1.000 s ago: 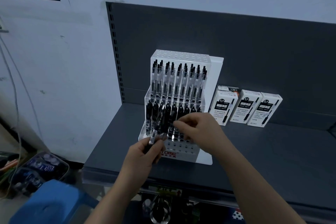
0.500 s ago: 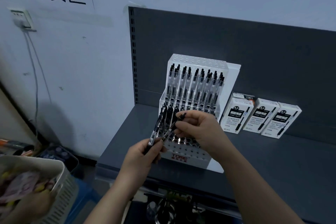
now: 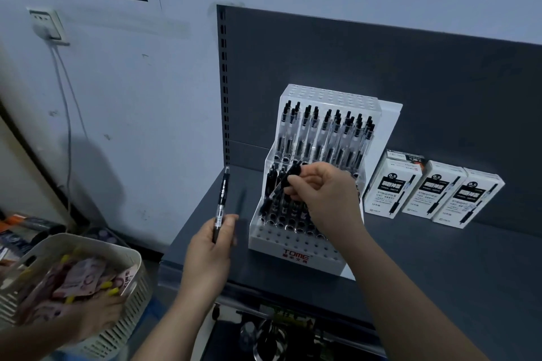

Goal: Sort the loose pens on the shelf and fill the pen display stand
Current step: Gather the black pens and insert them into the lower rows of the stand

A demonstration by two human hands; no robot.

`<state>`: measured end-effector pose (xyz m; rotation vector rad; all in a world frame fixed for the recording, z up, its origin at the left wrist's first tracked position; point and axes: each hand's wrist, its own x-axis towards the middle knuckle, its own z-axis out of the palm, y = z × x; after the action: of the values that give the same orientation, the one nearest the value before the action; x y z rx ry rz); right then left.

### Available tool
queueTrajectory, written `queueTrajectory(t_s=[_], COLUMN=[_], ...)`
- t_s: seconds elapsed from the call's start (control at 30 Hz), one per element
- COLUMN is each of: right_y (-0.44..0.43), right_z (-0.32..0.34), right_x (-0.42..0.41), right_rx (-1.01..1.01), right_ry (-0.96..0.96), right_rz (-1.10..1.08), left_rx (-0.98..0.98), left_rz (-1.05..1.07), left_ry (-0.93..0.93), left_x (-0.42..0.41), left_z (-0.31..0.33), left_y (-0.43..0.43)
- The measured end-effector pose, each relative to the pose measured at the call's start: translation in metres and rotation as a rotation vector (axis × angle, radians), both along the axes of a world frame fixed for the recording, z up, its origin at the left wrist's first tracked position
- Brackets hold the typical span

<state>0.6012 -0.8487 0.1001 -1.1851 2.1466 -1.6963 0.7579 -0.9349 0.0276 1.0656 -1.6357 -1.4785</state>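
Note:
A white tiered pen display stand point(image 3: 296, 255) sits on the dark grey shelf point(image 3: 440, 258). Its upper tier holds several clear pens with black caps, and its lower tier holds several black pens. My left hand point(image 3: 209, 252) grips one black pen point(image 3: 222, 199) upright, left of the stand. My right hand point(image 3: 322, 196) pinches another black pen point(image 3: 283, 184), tilted over the lower tier's holes. The front rows of holes are empty.
Three white pen boxes point(image 3: 434, 190) lean against the shelf's back panel, right of the stand. At lower left, another person's hand holds a white slatted basket point(image 3: 117, 328) with coloured packets. A wall socket point(image 3: 47, 25) with a cable hangs on the wall.
My left hand moved left, away from the stand, with its pen now upright. My right hand took a pen and tilted it over the lower tier. The camera shifted, bringing the basket closer into view.

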Motion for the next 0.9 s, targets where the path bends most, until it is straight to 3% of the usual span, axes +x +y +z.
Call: queueTrajectory(t_s=[0.1,0.3,0.6,0.9], right_y=[-0.008,-0.024,-0.031,-0.006], right_z=[-0.004,-0.011,-0.02,0.002], right_x=[0.0,0.003,0.004,0.009], right_rx=[0.09,0.256,0.454,0.15], right_ry=[0.109,0.276,0.305,-0.157], right_rz=[0.0,0.038,0.043,0.268], left_rx=[-0.01,0.121,0.025,-0.002], left_rz=[0.004,-0.066,-0.15,-0.28], left_ry=[-0.024,0.101,0.111,0.081], left_x=[0.0,-0.003,-0.003,-0.009], left_z=[-0.005,0.002,0.003,0.007], left_y=[-0.002,0.002,0.007,0.017])
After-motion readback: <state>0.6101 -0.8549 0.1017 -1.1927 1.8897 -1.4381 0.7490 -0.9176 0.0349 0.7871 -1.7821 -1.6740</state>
